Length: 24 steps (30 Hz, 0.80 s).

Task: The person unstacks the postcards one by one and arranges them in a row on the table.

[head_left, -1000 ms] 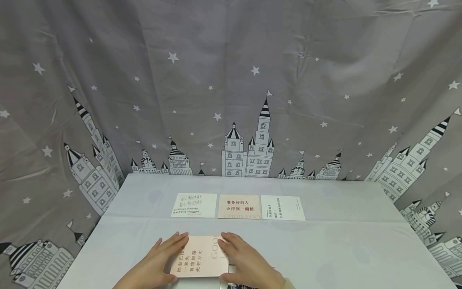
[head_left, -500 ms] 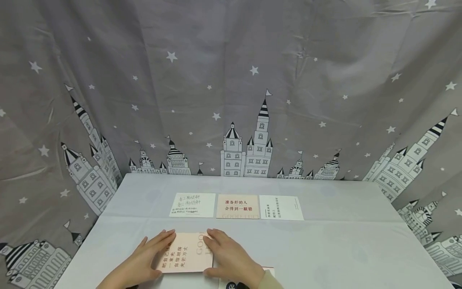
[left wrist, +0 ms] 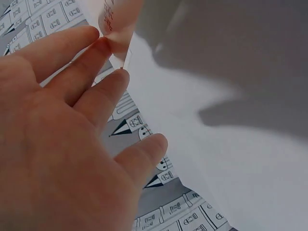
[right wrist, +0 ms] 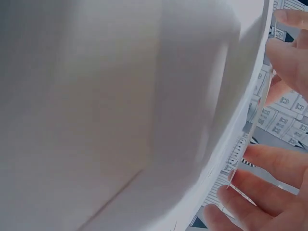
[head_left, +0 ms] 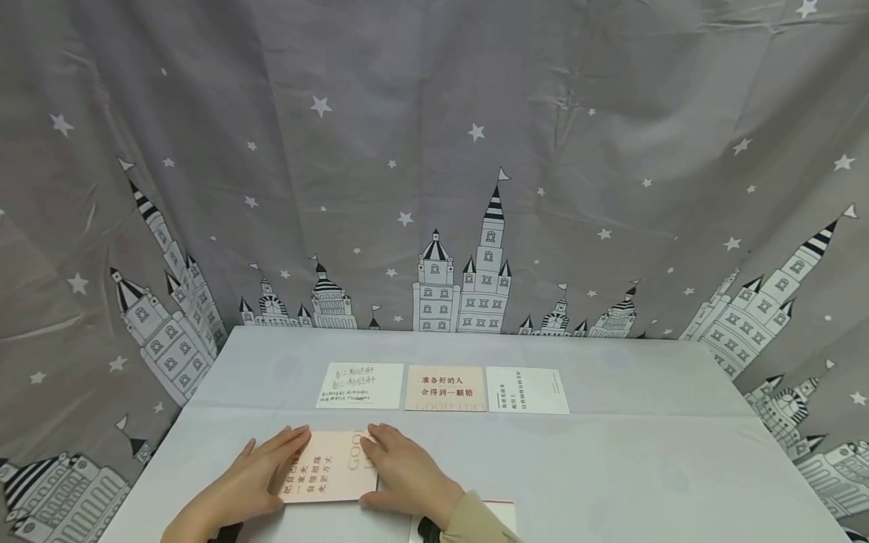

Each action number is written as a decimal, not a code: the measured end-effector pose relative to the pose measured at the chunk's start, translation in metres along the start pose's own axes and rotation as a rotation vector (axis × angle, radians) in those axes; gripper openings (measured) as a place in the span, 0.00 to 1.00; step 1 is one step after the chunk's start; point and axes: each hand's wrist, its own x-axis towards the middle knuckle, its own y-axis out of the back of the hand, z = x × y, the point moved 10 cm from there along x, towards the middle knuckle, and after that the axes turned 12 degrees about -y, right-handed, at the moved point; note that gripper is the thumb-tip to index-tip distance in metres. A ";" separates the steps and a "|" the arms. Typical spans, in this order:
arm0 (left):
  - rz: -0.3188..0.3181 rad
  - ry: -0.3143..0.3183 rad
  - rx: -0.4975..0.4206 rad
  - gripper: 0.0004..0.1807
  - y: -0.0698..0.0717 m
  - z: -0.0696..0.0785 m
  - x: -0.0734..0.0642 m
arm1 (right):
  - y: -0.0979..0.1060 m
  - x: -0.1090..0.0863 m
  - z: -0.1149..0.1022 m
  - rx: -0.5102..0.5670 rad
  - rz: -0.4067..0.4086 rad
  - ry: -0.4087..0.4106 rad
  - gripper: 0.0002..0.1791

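A pale pink postcard (head_left: pixel 329 471) with brown Chinese lettering and faint large "GOO" letters is held between both hands, at the lower left of the head view. My left hand (head_left: pixel 247 475) grips its left side, fingertips at the upper edge and thumb near the bottom corner. My right hand (head_left: pixel 403 471) holds the opposite side the same way, covering part of the print. The left wrist view shows fingertips against the edge of the postcard (left wrist: pixel 120 29). From the right wrist, the postcard (right wrist: pixel 250 134) appears nearly edge-on, as a thin strip between fingers.
Further back, a white card with handwriting (head_left: pixel 360 386), a pink card (head_left: pixel 445 388) and another white card (head_left: pixel 528 391) lie in a row on the white tabletop (head_left: pixel 645 467). A further card (head_left: pixel 498 515) is partly hidden under the right sleeve. A grey castle-print curtain (head_left: pixel 543 151) hangs behind.
Both hands have carried the pink postcard to the left and slightly away from the body. More of the card under the right forearm shows now. The back row stays put.
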 end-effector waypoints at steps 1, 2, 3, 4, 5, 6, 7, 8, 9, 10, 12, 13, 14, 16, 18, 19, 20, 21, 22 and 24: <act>-0.001 0.001 0.004 0.50 0.001 -0.002 0.000 | 0.000 0.002 -0.001 -0.006 0.001 0.002 0.43; -0.003 0.001 0.006 0.50 0.001 -0.003 0.000 | -0.001 0.004 -0.002 -0.011 -0.002 0.002 0.43; -0.005 0.003 0.009 0.50 0.002 -0.004 0.000 | -0.002 0.005 -0.003 -0.016 -0.006 0.001 0.43; -0.007 0.004 0.008 0.50 0.002 -0.006 -0.001 | -0.003 0.007 -0.004 -0.019 -0.010 0.000 0.43; -0.009 0.005 0.009 0.50 0.003 -0.008 -0.001 | -0.003 0.009 -0.006 -0.023 -0.014 0.000 0.43; -0.011 0.010 0.010 0.50 0.003 -0.010 -0.001 | -0.004 0.010 -0.007 -0.025 -0.020 -0.001 0.43; -0.015 0.013 0.009 0.49 0.003 -0.012 -0.001 | -0.005 0.012 -0.008 -0.025 -0.028 -0.003 0.43; -0.019 0.018 0.007 0.49 0.003 -0.014 -0.001 | -0.006 0.013 -0.009 -0.024 -0.036 -0.006 0.43; -0.019 0.025 0.006 0.49 0.003 -0.016 -0.001 | -0.007 0.015 -0.010 -0.023 -0.044 -0.009 0.43; -0.020 0.029 0.004 0.50 0.003 -0.018 -0.002 | -0.008 0.016 -0.011 -0.020 -0.051 -0.013 0.43; -0.020 0.036 0.002 0.50 0.003 -0.022 -0.002 | -0.010 0.019 -0.012 -0.020 -0.065 -0.020 0.43; -0.019 0.038 0.002 0.49 0.004 -0.023 -0.002 | -0.011 0.020 -0.013 -0.023 -0.067 -0.023 0.43; -0.019 0.040 0.001 0.49 0.004 -0.025 -0.003 | -0.012 0.022 -0.013 -0.022 -0.073 -0.025 0.43; -0.024 0.044 0.006 0.49 0.005 -0.027 -0.002 | -0.014 0.024 -0.014 -0.021 -0.090 -0.031 0.43; -0.033 0.050 0.012 0.49 0.005 -0.029 -0.002 | -0.016 0.025 -0.015 -0.020 -0.107 -0.037 0.43; -0.038 0.052 0.013 0.49 0.005 -0.029 -0.001 | -0.016 0.026 -0.015 -0.020 -0.114 -0.038 0.43; -0.043 0.055 0.014 0.49 0.006 -0.030 -0.001 | -0.017 0.027 -0.015 -0.015 -0.123 -0.042 0.43; -0.046 0.055 0.015 0.49 0.006 -0.030 0.000 | -0.018 0.028 -0.015 -0.013 -0.128 -0.047 0.43; -0.048 0.053 0.016 0.49 0.006 -0.031 0.000 | -0.018 0.029 -0.015 -0.012 -0.130 -0.050 0.43; -0.049 0.048 0.018 0.48 0.007 -0.031 0.000 | -0.019 0.030 -0.016 -0.014 -0.130 -0.054 0.43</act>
